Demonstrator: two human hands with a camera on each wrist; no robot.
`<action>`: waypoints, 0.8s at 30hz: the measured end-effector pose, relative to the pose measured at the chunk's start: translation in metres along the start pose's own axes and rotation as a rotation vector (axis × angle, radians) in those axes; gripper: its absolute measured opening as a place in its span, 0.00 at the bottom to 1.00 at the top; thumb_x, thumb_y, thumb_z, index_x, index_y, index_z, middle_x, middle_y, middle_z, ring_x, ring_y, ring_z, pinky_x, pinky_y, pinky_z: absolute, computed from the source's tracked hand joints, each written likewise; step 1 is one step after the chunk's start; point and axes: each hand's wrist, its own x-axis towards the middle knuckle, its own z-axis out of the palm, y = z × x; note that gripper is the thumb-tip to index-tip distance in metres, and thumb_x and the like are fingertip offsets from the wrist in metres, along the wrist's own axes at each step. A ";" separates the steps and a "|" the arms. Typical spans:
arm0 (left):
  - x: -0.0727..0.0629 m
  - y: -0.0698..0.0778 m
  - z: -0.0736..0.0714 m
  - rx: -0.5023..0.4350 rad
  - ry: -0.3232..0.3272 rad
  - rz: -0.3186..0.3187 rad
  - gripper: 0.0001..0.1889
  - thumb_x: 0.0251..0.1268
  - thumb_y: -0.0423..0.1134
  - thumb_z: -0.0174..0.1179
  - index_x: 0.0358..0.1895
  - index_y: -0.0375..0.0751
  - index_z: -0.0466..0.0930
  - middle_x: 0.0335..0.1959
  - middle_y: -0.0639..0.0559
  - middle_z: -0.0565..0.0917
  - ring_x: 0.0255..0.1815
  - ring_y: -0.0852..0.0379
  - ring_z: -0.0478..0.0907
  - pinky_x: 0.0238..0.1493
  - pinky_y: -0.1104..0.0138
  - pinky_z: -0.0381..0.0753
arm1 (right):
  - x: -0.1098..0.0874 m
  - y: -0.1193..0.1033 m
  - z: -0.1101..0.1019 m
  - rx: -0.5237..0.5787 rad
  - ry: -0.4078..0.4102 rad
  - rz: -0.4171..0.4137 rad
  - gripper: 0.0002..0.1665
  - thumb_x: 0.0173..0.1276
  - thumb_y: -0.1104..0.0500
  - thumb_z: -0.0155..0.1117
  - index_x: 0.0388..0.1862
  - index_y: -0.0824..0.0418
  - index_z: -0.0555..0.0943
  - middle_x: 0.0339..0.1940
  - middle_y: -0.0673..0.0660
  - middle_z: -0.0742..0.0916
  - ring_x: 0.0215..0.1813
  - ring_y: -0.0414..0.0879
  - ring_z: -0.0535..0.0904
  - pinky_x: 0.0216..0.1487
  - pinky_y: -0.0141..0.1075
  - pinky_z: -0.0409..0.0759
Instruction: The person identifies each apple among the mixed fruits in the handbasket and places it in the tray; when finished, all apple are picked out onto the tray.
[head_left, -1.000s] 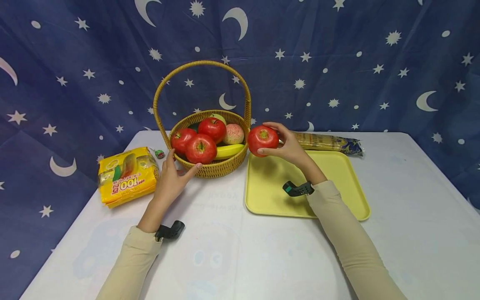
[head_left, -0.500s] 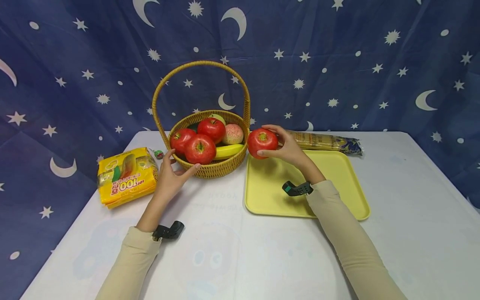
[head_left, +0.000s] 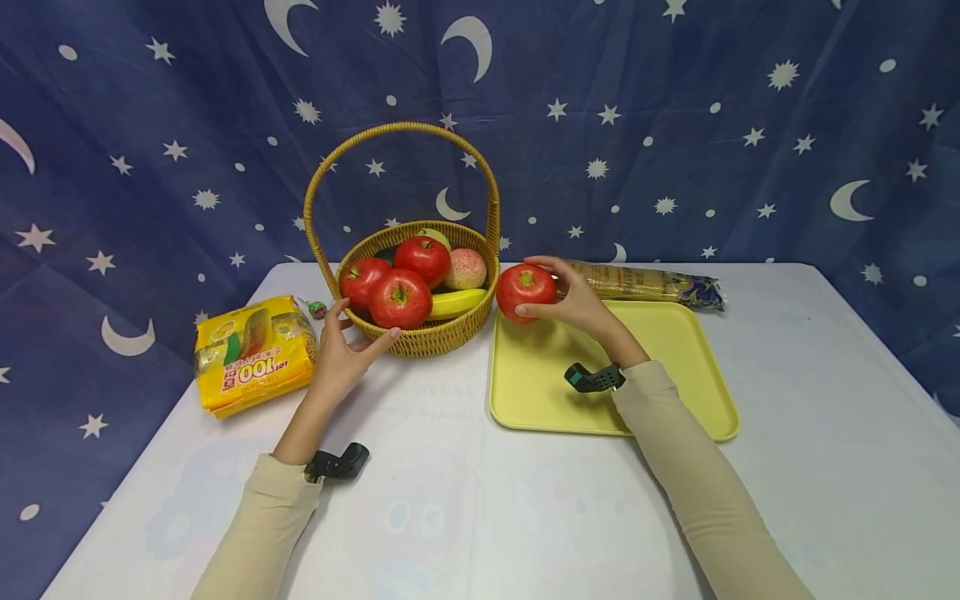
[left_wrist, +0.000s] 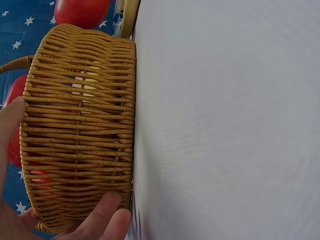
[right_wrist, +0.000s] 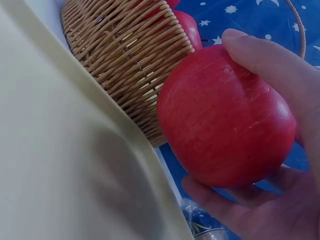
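A large red apple is held between the thumb and fingers of my right hand, just right of the wicker basket. It hangs over the back left corner of the yellow tray, whose surface shows a shadow in the right wrist view. My left hand rests against the basket's front left side, thumb and fingers spread; the left wrist view has its thumb at the rim and fingertips on the woven wall. Inside the basket lie several red apples, a banana and a peach-like fruit.
A yellow snack packet lies left of the basket, with a small green and red wrapped item beside it. Behind the tray lies a long clear package. The basket's tall handle arches up before a blue starry curtain.
My right hand has lowered the apple slightly toward the tray. The left hand has stayed at the basket with almost no movement.
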 end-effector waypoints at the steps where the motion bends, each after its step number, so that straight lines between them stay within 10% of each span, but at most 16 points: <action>1: 0.000 0.000 0.000 0.002 0.000 0.001 0.54 0.60 0.56 0.66 0.77 0.41 0.39 0.72 0.33 0.54 0.70 0.39 0.60 0.61 0.50 0.74 | 0.002 0.005 0.000 0.004 -0.002 0.001 0.44 0.56 0.67 0.73 0.71 0.64 0.66 0.67 0.65 0.72 0.62 0.59 0.71 0.61 0.51 0.74; 24: -0.001 0.001 0.000 -0.011 0.000 0.001 0.52 0.60 0.55 0.66 0.77 0.42 0.40 0.73 0.33 0.54 0.72 0.41 0.56 0.63 0.49 0.72 | 0.013 0.046 0.000 -0.024 -0.043 0.042 0.46 0.52 0.62 0.79 0.70 0.57 0.68 0.66 0.60 0.73 0.65 0.57 0.70 0.63 0.51 0.73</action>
